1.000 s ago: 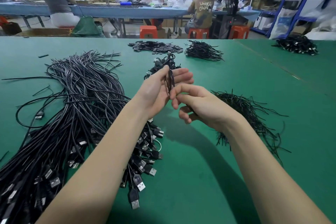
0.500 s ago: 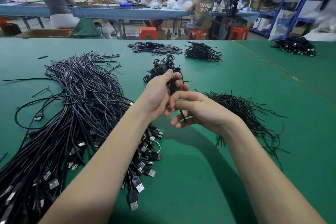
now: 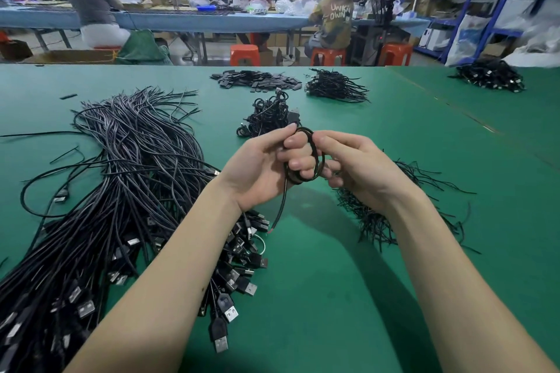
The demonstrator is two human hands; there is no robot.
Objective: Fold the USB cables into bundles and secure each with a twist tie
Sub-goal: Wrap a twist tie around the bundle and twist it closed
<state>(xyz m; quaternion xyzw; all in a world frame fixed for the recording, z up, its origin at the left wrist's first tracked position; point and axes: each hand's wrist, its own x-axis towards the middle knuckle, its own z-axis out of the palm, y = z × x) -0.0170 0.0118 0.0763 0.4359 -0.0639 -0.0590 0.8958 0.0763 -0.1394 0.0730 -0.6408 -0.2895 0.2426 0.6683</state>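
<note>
Looping between both hands, a single black USB cable [image 3: 306, 157] forms a coil held above the green table [image 3: 333, 297], with one free tail hanging down from the coil to end near the table surface. The left hand [image 3: 266, 172] has its fingers curled around the coil from the left side; the right hand [image 3: 360, 169] pinches the same coil from the right, thumb on top. The two hands are close together, nearly touching across the coil.

Left of the left forearm lies one large heap of loose cables [image 3: 121, 191], their USB plugs fanned toward the near edge; the cables are too many and too tangled to count. Under and beyond the right wrist lies one pile of thin black twist ties [image 3: 381, 221], likewise uncountable. Just behind the hands sits one small pile of coiled bundles [image 3: 266, 115]. Further back are one flat pile of dark rectangular pieces [image 3: 254, 80] and one further wire pile [image 3: 336, 86]; a separate dark pile [image 3: 491, 74] lies at far right.

Three seated people are visible at the blue workbench [image 3: 181, 20] beyond, with orange stools [image 3: 245, 54] beside it.
</note>
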